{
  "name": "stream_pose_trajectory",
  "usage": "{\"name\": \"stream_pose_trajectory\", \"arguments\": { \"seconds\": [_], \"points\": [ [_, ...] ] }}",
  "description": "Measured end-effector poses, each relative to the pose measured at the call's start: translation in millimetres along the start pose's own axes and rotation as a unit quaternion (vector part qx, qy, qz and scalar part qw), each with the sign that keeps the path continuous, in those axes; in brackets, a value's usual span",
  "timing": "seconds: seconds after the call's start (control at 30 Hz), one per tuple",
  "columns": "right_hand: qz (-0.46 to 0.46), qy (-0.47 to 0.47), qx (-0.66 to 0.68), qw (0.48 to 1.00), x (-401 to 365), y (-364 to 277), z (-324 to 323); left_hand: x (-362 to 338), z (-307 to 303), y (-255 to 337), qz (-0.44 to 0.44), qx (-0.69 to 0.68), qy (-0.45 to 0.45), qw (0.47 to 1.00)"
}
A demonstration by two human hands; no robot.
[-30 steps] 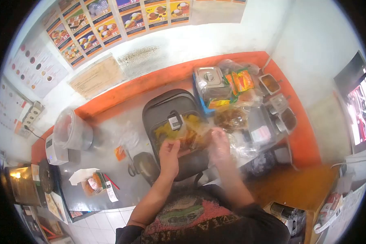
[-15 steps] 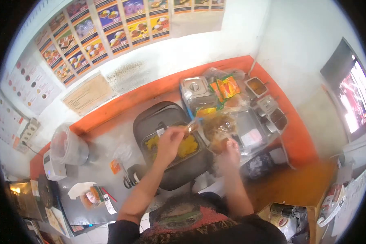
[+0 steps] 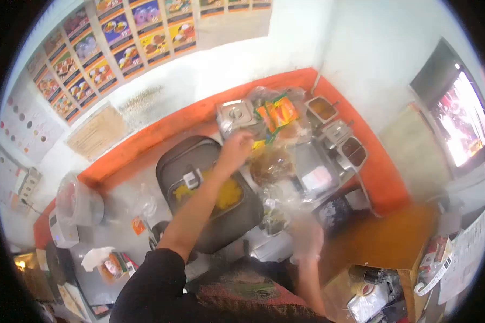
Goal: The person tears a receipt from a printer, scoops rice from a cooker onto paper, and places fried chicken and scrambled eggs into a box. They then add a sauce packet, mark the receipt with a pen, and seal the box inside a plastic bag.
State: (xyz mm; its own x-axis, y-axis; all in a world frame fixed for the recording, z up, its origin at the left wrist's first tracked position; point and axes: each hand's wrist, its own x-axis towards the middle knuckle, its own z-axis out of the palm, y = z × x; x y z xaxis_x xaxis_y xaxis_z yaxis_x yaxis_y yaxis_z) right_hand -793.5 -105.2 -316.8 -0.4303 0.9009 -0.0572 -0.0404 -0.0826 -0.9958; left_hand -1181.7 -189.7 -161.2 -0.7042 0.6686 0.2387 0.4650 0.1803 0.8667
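My left hand point(image 3: 237, 149) reaches over the far side of the black electric pan point(image 3: 164, 172), close to a yellow packet point(image 3: 258, 144) and a lidded steel container point(image 3: 235, 114). Its fingers are curled; whatever they may hold is too small to make out. Yellow food point(image 3: 229, 194) lies in the pan, partly behind my left forearm. A clear plastic bag with brown contents point(image 3: 272, 166) rests to the right of the pan. Nearer my body, my right hand point(image 3: 307, 237) is smeared by motion, with something clear like plastic film around it, and its fingers cannot be read.
Orange-and-green packets point(image 3: 277, 112) lie behind the brown bag. Steel containers of sauce point(image 3: 354, 152) line the right side, beside a steel tray point(image 3: 326, 161). A plastic tub point(image 3: 80, 202) stands at left. An open cardboard box point(image 3: 409, 285) sits at lower right.
My left hand has moved away from me, from above the pan toward the packets. My right hand has left the brown bag and come down toward my body. The view has shifted rightward.
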Motion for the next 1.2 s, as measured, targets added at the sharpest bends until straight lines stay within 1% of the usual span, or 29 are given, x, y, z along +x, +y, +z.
{"name": "stream_pose_trajectory", "arguments": {
  "seconds": [0.03, 0.07, 0.1, 0.17, 0.2, 0.27, 0.3, 0.33, 0.37, 0.4, 0.43, 0.47, 0.5, 0.53, 0.57, 0.6, 0.63, 0.67, 0.73, 0.77, 0.83, 0.9, 0.97, 1.07, 1.1, 1.17, 1.2],
  "points": [
    [-0.037, 0.001, -0.084, 0.996, -0.5, 8.9, 3.8, -38.2, -3.7, 23.5, -0.067, -0.047, -0.086, 0.993],
    [0.013, 0.003, -0.013, 1.000, -1.8, -30.6, 38.3, -75.8, -7.1, 35.8, -0.082, -0.061, -0.155, 0.983],
    [0.011, -0.031, 0.013, 0.999, -8.9, -46.6, 65.4, -114.8, -10.4, 45.2, -0.098, -0.078, -0.219, 0.968],
    [0.012, -0.101, 0.065, 0.993, -23.2, -78.7, 118.9, -184.3, -16.3, 59.5, -0.205, -0.230, -0.193, 0.932],
    [-0.048, -0.148, 0.002, 0.988, -36.1, -91.6, 143.1, -212.2, -20.4, 55.2, -0.210, -0.233, -0.129, 0.941],
    [-0.097, -0.246, -0.107, 0.958, -61.0, -130.6, 187.3, -256.0, -33.4, 44.2, -0.215, -0.233, 0.001, 0.948],
    [-0.084, -0.299, -0.159, 0.937, -75.3, -156.6, 208.6, -272.0, -47.5, 39.5, -0.234, -0.254, 0.032, 0.938],
    [-0.074, -0.355, -0.208, 0.908, -90.4, -168.8, 225.8, -290.9, -64.2, 35.4, -0.252, -0.273, 0.068, 0.926],
    [-0.093, -0.380, -0.203, 0.898, -105.2, -166.9, 240.5, -312.1, -83.3, 30.2, -0.267, -0.289, 0.111, 0.913],
    [-0.111, -0.411, -0.193, 0.884, -118.8, -163.8, 255.6, -338.0, -98.9, 10.9, -0.283, -0.276, 0.142, 0.907],
    [-0.127, -0.441, -0.180, 0.870, -133.1, -158.6, 269.7, -362.8, -121.8, 7.7, -0.294, -0.294, 0.205, 0.886],
    [-0.012, -0.440, -0.053, 0.896, -146.4, -137.5, 280.1, -386.9, -145.6, 6.9, -0.302, -0.313, 0.263, 0.861],
    [0.033, -0.472, -0.036, 0.880, -155.1, -132.1, 282.5, -407.2, -167.8, 5.1, -0.302, -0.333, 0.312, 0.837],
    [0.077, -0.495, -0.022, 0.865, -160.4, -128.6, 282.8, -435.1, -195.5, 0.1, -0.318, -0.296, 0.350, 0.830],
    [0.120, -0.509, -0.012, 0.852, -166.5, -128.4, 285.4, -468.7, -219.7, -19.1, -0.317, -0.257, 0.397, 0.822],
    [0.120, -0.528, -0.051, 0.839, -176.0, -132.2, 287.5, -505.2, -240.8, -45.6, -0.314, -0.219, 0.434, 0.815],
    [0.120, -0.545, -0.093, 0.825, -183.2, -142.1, 288.9, -535.7, -262.4, -62.0, -0.319, -0.184, 0.502, 0.782],
    [0.118, -0.559, -0.135, 0.809, -190.1, -147.2, 291.7, -560.5, -284.6, -71.7, -0.294, -0.219, 0.547, 0.753],
    [0.126, -0.575, -0.178, 0.788, -202.3, -142.7, 294.5, -609.2, -324.6, -100.8, -0.357, -0.171, 0.587, 0.706],
    [0.131, -0.581, -0.201, 0.778, -207.7, -140.3, 293.5, -618.0, -340.2, -105.7, -0.338, -0.165, 0.590, 0.714],
    [0.149, -0.567, -0.176, 0.791, -215.7, -116.5, 284.0, -629.0, -366.7, -115.1, -0.300, -0.153, 0.593, 0.732],
    [0.162, -0.552, -0.172, 0.800, -220.3, -98.3, 276.2, -641.5, -378.2, -129.8, -0.345, -0.117, 0.569, 0.737],
    [0.168, -0.540, -0.189, 0.803, -223.4, -90.6, 274.7, -658.0, -382.9, -156.7, -0.365, -0.040, 0.539, 0.758],
    [0.171, -0.481, -0.161, 0.845, -237.1, -87.3, 275.2, -672.3, -388.0, -171.0, -0.339, -0.098, 0.627, 0.694],
    [0.171, -0.474, -0.160, 0.849, -240.0, -89.6, 276.2, -676.2, -390.5, -172.8, -0.335, -0.121, 0.628, 0.692],
    [0.170, -0.463, -0.157, 0.856, -245.7, -96.9, 281.1, -669.6, -401.8, -152.9, -0.328, -0.163, 0.630, 0.685],
    [0.173, -0.459, -0.143, 0.859, -247.0, -93.3, 280.6, -668.8, -401.4, -155.4, -0.331, -0.154, 0.609, 0.704]
  ]
}}
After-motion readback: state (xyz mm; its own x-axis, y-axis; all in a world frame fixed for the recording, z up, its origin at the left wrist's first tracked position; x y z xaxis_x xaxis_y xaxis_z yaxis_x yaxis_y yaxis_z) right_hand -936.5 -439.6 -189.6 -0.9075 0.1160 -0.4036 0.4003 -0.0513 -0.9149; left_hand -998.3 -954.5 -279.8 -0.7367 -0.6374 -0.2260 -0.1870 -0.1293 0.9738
